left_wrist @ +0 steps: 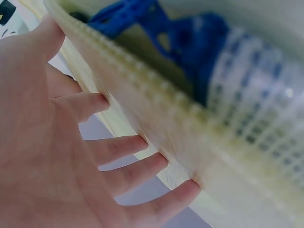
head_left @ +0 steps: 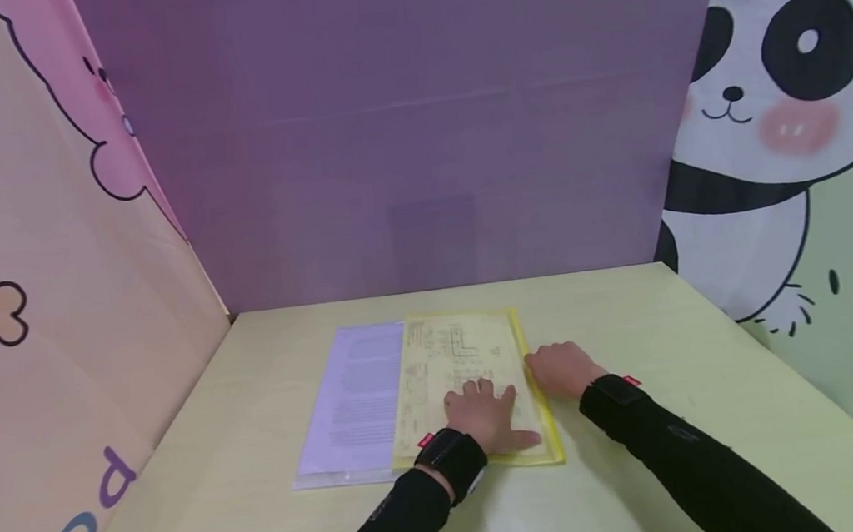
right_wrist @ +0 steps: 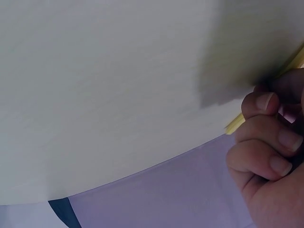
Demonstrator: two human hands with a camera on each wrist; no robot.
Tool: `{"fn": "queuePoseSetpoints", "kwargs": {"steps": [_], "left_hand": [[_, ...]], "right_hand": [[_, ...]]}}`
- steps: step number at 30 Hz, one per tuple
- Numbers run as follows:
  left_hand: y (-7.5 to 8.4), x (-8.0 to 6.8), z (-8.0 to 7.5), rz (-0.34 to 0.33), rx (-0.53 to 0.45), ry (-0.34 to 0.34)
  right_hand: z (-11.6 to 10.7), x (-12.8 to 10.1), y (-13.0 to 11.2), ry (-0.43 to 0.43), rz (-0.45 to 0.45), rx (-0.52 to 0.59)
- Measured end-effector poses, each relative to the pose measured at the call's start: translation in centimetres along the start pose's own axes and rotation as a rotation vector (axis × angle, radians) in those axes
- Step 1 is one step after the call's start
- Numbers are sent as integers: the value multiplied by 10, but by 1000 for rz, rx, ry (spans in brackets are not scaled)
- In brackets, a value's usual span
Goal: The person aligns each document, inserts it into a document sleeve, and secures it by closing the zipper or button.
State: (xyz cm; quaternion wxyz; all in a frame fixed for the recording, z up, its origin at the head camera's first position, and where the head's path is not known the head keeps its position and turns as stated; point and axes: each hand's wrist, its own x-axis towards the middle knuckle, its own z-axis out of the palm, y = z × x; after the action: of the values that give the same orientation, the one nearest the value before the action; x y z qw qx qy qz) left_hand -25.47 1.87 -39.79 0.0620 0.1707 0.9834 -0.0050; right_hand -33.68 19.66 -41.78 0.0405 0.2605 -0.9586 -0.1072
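Note:
A yellow see-through folder (head_left: 464, 359) with a printed sheet inside lies on the pale yellow table (head_left: 626, 317). My left hand (head_left: 487, 416) presses flat on the folder's near half, fingers straight and spread; the left wrist view shows the same spread fingers (left_wrist: 118, 156) against a blurred yellowish surface. My right hand (head_left: 558, 368) sits at the folder's right edge with its fingers curled. In the right wrist view those curled fingers (right_wrist: 266, 142) close on the yellow edge (right_wrist: 235, 124).
A clear sleeve with a white printed page (head_left: 354, 397) lies just left of the yellow folder, partly under it. A purple back panel (head_left: 416, 133), a peach panel (head_left: 40, 330) on the left and a panda panel (head_left: 785, 146) on the right enclose the table.

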Motion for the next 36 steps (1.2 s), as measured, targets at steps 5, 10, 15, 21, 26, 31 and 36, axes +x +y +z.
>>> {"fn": "queuePoseSetpoints", "kwargs": {"steps": [5, 10, 15, 21, 26, 31, 36], "left_hand": [[1, -1, 1, 4, 29, 9], [1, -1, 1, 4, 40, -1], [1, 0, 2, 1, 43, -3], [2, -1, 2, 3, 48, -2], [2, 0, 2, -4, 51, -5], [2, -1, 2, 1, 52, 3], [2, -1, 0, -2, 48, 1]], "right_hand": [[2, -3, -1, -12, -8, -11], [4, -6, -3, -17, -3, 2], [5, -9, -5, -10, -12, -20], [5, -10, -4, -18, -16, -30], [6, -8, -2, -25, -15, -18], [5, -9, -1, -35, -16, 17], [0, -16, -1, -6, -51, 37]]}}
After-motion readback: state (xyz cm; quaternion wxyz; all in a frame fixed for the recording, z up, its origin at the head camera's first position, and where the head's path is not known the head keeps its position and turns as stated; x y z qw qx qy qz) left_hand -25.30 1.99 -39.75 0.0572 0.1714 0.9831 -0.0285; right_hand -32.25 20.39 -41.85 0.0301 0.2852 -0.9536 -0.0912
